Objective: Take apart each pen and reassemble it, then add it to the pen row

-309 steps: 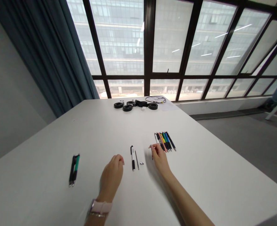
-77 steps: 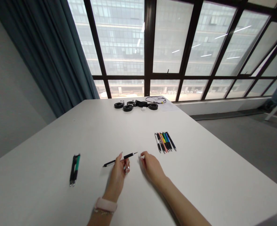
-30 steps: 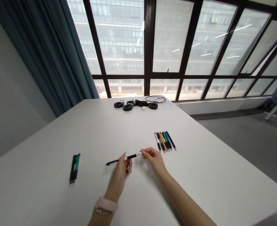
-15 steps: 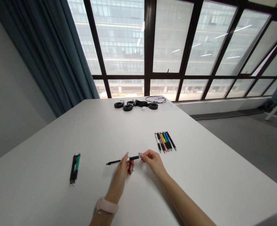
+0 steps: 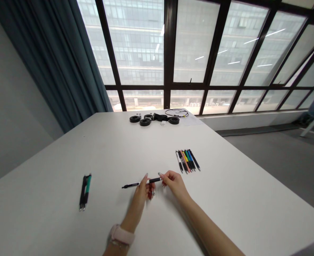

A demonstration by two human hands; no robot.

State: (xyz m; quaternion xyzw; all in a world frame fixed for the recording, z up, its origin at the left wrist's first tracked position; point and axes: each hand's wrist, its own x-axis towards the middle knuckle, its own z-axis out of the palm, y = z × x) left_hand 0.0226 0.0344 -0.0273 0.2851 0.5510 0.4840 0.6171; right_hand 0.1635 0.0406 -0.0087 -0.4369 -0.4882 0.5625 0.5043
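Observation:
A black and white pen [image 5: 154,180] lies nearly level across the front of me, just above the table. My left hand [image 5: 141,193] is closed around its middle, thumb on top. At the pen's right end, the thumb and fingers of my right hand [image 5: 174,183] pinch the tip; any small part between them is too small to make out. Beyond my right hand, a row of several pens [image 5: 187,161] in white, black, pink, yellow, green and blue lies side by side. Left of my hands rest a black pen [image 5: 82,193] and a green pen [image 5: 87,188], close together.
On the far part of the white table [image 5: 114,149] sit several black tape-like rolls [image 5: 145,122] and a thin black cable [image 5: 183,113]. Windows stand behind the table, and a blue curtain [image 5: 55,53] hangs at the left.
Both hands and the pen have shifted very slightly to the right. My right fingers are still at the pen's right end; the other pens have not moved.

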